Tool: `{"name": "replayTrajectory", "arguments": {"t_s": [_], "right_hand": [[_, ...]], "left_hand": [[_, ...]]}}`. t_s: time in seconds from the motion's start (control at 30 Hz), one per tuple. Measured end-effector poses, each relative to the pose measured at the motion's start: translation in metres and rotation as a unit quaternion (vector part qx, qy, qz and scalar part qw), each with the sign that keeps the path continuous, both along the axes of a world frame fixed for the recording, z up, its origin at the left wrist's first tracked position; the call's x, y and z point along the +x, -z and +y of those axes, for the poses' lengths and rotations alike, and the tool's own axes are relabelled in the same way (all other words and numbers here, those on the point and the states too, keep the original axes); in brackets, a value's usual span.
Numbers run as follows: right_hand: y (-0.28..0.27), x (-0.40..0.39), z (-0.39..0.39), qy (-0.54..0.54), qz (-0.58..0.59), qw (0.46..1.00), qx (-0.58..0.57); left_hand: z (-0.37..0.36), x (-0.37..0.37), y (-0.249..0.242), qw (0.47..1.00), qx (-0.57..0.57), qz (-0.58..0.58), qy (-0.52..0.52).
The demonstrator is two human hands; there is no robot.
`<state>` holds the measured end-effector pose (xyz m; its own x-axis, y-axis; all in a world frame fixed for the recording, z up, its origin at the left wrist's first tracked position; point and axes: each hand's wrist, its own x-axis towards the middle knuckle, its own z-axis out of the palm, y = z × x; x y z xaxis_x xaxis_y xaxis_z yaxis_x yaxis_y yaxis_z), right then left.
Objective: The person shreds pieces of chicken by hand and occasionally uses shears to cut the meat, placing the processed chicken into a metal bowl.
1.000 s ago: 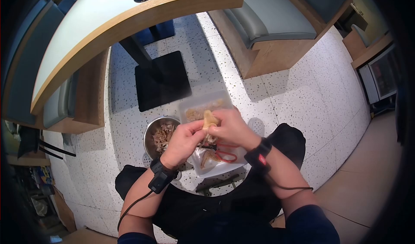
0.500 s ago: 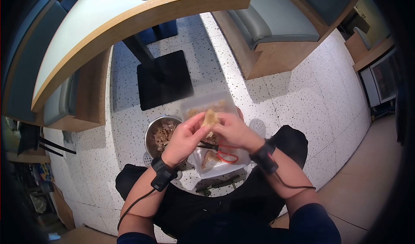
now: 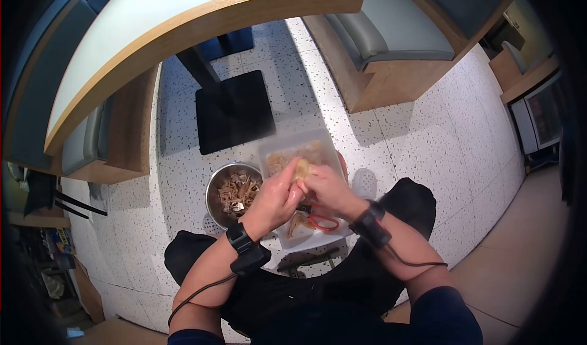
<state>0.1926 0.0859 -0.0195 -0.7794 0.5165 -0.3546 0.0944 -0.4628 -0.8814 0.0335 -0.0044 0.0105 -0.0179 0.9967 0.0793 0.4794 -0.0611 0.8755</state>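
My left hand [image 3: 279, 197] and my right hand [image 3: 326, 190] are together over a translucent plastic tub [image 3: 336, 142]. Pinched between them is a pale yellow piece of meat [image 3: 302, 170], perhaps poultry with skin; the fingers hide much of it. Red-handled scissors [image 3: 324, 222] lie in the tub below my right hand, their blades partly hidden. More meat pieces [image 3: 298, 227] sit at the tub's near end, and others show at its far end. To the left of my left hand, a steel bowl [image 3: 210, 193] holds torn brown meat [image 3: 237, 193].
A white-topped table [image 3: 140, 18] with a wooden edge hangs over the far side, on a black base plate [image 3: 235, 113]. A padded bench [image 3: 397, 36] stands at the upper right. A light clog [image 3: 365, 183] is right of the tub, on speckled floor tiles [image 3: 428, 125].
My hands have closed in tighter around the meat piece, and my left hand has turned and moved slightly right and down. More of the bowl's contents shows. The view has shifted slightly.
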Motion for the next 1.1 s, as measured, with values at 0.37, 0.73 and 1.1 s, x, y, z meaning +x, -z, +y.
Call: {"name": "replayTrajectory", "arguments": {"t_s": [0.37,0.73,1.1], "right_hand": [[-0.003,-0.011,-0.009,0.044,0.049,0.997,-0.048],[-0.025,0.005,-0.009,-0.023,0.044,0.996,-0.080],[-0.029,0.020,-0.005,-0.142,-0.025,0.985,-0.092]], "left_hand": [[0.000,0.006,0.001,0.995,0.062,0.071,-0.024],[-0.009,-0.006,-0.014,0.919,-0.186,-0.348,0.023],[-0.009,-0.032,-0.013,0.983,0.011,0.054,0.175]]}}
